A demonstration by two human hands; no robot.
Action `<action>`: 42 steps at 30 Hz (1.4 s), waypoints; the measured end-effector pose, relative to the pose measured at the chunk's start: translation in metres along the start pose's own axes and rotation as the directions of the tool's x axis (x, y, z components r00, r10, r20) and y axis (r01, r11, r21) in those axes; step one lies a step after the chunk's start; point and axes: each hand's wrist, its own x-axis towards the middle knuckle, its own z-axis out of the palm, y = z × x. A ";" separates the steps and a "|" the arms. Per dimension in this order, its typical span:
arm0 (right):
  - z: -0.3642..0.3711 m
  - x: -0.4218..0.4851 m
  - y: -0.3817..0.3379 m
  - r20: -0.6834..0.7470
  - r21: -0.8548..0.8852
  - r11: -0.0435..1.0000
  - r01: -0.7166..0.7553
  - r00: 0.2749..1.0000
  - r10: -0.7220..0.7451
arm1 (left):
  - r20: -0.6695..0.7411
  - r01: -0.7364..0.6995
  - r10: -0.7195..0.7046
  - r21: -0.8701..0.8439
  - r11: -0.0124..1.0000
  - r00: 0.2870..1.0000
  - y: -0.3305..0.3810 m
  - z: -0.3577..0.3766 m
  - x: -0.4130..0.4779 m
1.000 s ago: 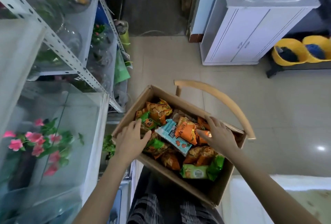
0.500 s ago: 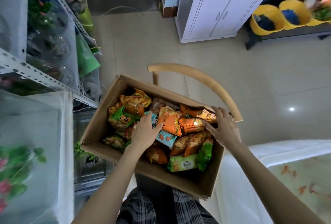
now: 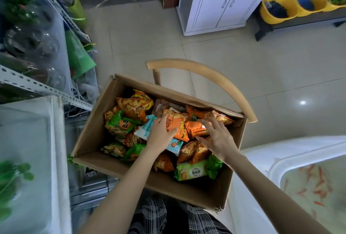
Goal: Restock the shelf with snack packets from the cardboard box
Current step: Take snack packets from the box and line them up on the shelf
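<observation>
Both hands are down in the cardboard box on the chair, left hand and right hand spread loosely over orange snack packets, nothing clamped yet, so I'd pinch the top ones by their edges instead of digging.

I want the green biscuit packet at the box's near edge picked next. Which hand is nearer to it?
Right. The right hand rests on orange packets just beyond the green biscuit packet; the left hand lies farther off, toward the box's middle.
</observation>
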 end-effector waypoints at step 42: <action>0.040 0.038 0.001 0.180 -0.159 0.986 -0.056 0.980 0.085 | -0.171 -0.050 0.011 -0.225 0.973 0.985 -0.046 -0.017 -0.027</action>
